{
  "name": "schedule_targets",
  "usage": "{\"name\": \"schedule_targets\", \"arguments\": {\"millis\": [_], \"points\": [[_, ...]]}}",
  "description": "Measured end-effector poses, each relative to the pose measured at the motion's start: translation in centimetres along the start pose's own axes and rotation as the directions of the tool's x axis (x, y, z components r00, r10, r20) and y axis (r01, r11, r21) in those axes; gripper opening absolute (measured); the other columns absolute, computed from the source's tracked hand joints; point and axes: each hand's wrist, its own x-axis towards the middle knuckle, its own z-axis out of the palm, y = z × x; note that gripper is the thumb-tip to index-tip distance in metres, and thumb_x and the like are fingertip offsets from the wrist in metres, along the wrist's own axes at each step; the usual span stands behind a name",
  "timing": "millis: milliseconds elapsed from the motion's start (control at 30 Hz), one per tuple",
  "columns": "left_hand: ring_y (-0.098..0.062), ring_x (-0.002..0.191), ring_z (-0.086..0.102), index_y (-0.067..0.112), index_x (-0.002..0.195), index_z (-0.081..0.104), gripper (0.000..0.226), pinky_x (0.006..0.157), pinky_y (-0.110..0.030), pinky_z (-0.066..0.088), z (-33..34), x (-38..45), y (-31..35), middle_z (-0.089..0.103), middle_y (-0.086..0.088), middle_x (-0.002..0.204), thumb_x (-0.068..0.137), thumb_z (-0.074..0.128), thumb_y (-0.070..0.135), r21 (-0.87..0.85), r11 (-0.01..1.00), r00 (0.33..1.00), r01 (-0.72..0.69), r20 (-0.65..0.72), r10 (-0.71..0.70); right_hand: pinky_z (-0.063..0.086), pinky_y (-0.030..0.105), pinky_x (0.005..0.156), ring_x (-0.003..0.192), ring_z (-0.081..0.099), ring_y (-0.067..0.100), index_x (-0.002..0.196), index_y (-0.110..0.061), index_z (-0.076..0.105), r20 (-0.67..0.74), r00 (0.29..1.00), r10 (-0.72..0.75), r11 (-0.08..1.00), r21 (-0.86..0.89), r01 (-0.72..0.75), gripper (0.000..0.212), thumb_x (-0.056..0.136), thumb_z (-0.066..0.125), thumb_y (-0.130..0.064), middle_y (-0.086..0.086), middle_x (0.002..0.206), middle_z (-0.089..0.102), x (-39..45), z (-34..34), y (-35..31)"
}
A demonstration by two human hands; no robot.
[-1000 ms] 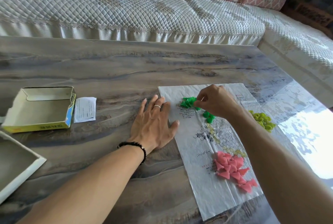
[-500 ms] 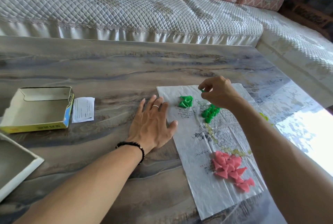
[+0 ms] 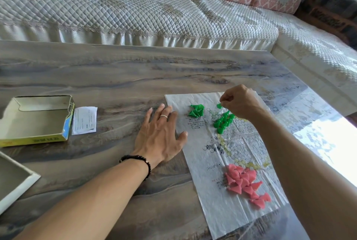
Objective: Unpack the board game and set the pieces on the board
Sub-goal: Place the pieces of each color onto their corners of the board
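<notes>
A thin paper game board [image 3: 224, 210] printed with circles lies flat on the table. My left hand [image 3: 161, 135] rests open on the table, its thumb and fingertips on the board's left edge. My right hand [image 3: 241, 102] hovers over the board's far end and pinches one small green cone piece [image 3: 218, 106]. A loose heap of green pieces [image 3: 196, 110] sits near the far left corner. A group of green pieces [image 3: 224, 121] stands on the circles just below my right hand. Several pink pieces [image 3: 244, 183] lie piled on the near part of the board.
An open yellow game box [image 3: 36, 137] sits at the left of the wooden table, with a small printed slip [image 3: 84, 120] beside it. Part of a white box lid [image 3: 17, 187] shows at the lower left. A quilted sofa [image 3: 135, 8] runs behind the table.
My right hand picked a green piece from the loose heap and carried it right and farther over the board. The left hand has stayed put.
</notes>
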Motion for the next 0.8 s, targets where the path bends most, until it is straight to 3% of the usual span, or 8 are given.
{"name": "schedule_targets", "arguments": {"millis": [100, 367, 600, 800], "points": [[-0.023, 0.150, 0.008, 0.017, 0.148, 0.028, 0.067, 0.122, -0.046, 0.006, 0.0, -0.1, 0.0, 0.021, -0.007, 0.160, 0.094, 0.029, 0.058, 0.001, 1.000, 1.000, 0.001, -0.002, -0.001, 0.057, 0.025, 0.055, 0.056, 0.062, 0.012, 0.083, 0.000, 0.073, 0.024, 0.999, -0.021, 0.997, -0.070, 0.023, 0.016, 0.083, 0.059, 0.007, 0.009, 0.082, 0.072, 0.2, 0.4, 0.4], [-0.023, 0.150, 0.008, 0.017, 0.148, 0.028, 0.068, 0.121, -0.046, 0.006, 0.1, 0.0, 0.0, 0.021, -0.007, 0.160, 0.094, 0.030, 0.058, 0.006, 1.000, 1.000, -0.001, -0.005, 0.001, 0.054, 0.022, 0.055, 0.058, 0.063, 0.011, 0.087, -0.005, 0.075, 0.065, 0.996, -0.062, 0.987, -0.145, 0.071, 0.017, 0.084, 0.060, 0.004, 0.008, 0.087, 0.074, 0.3, 1.0, 1.1], [-0.024, 0.150, 0.009, 0.016, 0.147, 0.030, 0.067, 0.122, -0.046, 0.006, 0.1, 0.0, -0.1, 0.022, -0.007, 0.160, 0.094, 0.031, 0.058, -0.004, 1.000, 1.000, -0.002, -0.016, 0.002, 0.052, 0.020, 0.054, 0.059, 0.064, 0.010, 0.090, -0.006, 0.074, 0.071, 0.996, -0.049, 0.991, -0.124, 0.058, 0.014, 0.083, 0.064, 0.000, 0.007, 0.090, 0.074, 0.5, 1.5, 1.6], [-0.023, 0.150, 0.009, 0.017, 0.146, 0.030, 0.066, 0.122, -0.045, 0.005, 0.1, 0.0, 0.0, 0.022, -0.008, 0.160, 0.094, 0.031, 0.057, -0.010, 1.000, 1.000, -0.003, -0.013, 0.003, 0.060, 0.034, 0.071, 0.071, 0.071, 0.019, 0.092, -0.004, 0.074, 0.000, 0.987, -0.159, 0.987, -0.036, 0.159, 0.015, 0.090, 0.059, -0.005, 0.007, 0.090, 0.074, 0.4, 1.5, -1.0]]}}
